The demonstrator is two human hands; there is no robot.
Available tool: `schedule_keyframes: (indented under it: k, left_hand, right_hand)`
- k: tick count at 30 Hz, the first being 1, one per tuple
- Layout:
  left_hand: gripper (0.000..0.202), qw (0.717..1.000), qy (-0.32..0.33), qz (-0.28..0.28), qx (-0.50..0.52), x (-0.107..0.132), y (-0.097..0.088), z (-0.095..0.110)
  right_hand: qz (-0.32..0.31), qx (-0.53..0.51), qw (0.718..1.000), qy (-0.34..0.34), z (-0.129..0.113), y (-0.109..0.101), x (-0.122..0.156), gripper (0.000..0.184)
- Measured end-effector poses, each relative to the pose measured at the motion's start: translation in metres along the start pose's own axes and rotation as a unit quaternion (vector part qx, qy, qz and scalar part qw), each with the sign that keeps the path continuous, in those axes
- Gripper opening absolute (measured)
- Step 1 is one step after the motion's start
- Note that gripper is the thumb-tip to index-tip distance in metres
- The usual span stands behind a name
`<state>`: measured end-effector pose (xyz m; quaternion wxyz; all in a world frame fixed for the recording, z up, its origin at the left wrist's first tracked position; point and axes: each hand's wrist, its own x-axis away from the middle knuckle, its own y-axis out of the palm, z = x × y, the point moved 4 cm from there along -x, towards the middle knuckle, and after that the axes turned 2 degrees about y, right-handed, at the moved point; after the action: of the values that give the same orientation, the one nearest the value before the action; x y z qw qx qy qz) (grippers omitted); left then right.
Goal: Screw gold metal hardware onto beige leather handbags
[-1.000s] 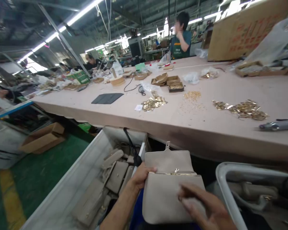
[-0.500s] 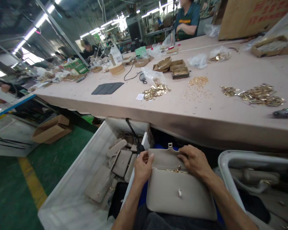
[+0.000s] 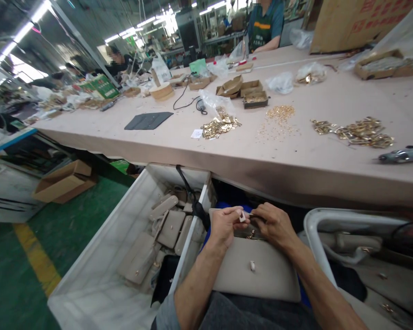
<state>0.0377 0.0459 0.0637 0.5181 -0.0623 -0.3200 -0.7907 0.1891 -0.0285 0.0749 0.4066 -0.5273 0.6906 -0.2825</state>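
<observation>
A beige handbag [image 3: 261, 272] lies on my lap below the table edge, its flap raised at the far side. My left hand [image 3: 225, 224] is closed, pinching the metal tab of the flap clasp [image 3: 242, 217]. My right hand [image 3: 273, 224] is closed on the flap's edge right beside it. A small metal stud [image 3: 252, 266] shows on the bag's front. The flap itself is mostly hidden behind both hands.
A white bin [image 3: 100, 284] with several beige bags stands at my left, another bin [image 3: 316, 229] at my right. The long table [image 3: 296, 160] holds piles of gold hardware [image 3: 357, 133], small cardboard boxes [image 3: 251, 94], a dark mat [image 3: 148, 120] and a grey tool [image 3: 402, 155]. Other people work at the far side.
Both hands have moved up to the top of the flap and come together at its clasp. The flap has folded toward me, and the view has tilted slightly downward.
</observation>
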Motion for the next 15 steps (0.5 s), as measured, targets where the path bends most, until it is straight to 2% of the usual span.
schedule_keyframes:
  k: [5, 9, 13, 15]
  left_hand:
    - [0.064, 0.999, 0.046, 0.018, 0.01, 0.003, -0.005, -0.013]
    - [0.062, 0.995, 0.065, 0.074, -0.02, 0.005, -0.005, -0.01]
    - [0.054, 0.991, 0.084, 0.095, -0.034, -0.01, -0.024, -0.013]
    - [0.048, 0.994, 0.048, 0.093, -0.025, -0.021, -0.037, -0.025]
  right_hand:
    - [-0.039, -0.013, 0.996, 0.079, 0.011, 0.007, -0.006, 0.02]
    - [-0.041, -0.04, 0.989, 0.134, 0.0, 0.001, -0.012, 0.017]
    - [-0.057, -0.058, 0.984, 0.161, -0.006, 0.015, -0.018, 0.013]
    - [-0.08, -0.037, 0.981, 0.173, -0.003, 0.027, -0.015, 0.012]
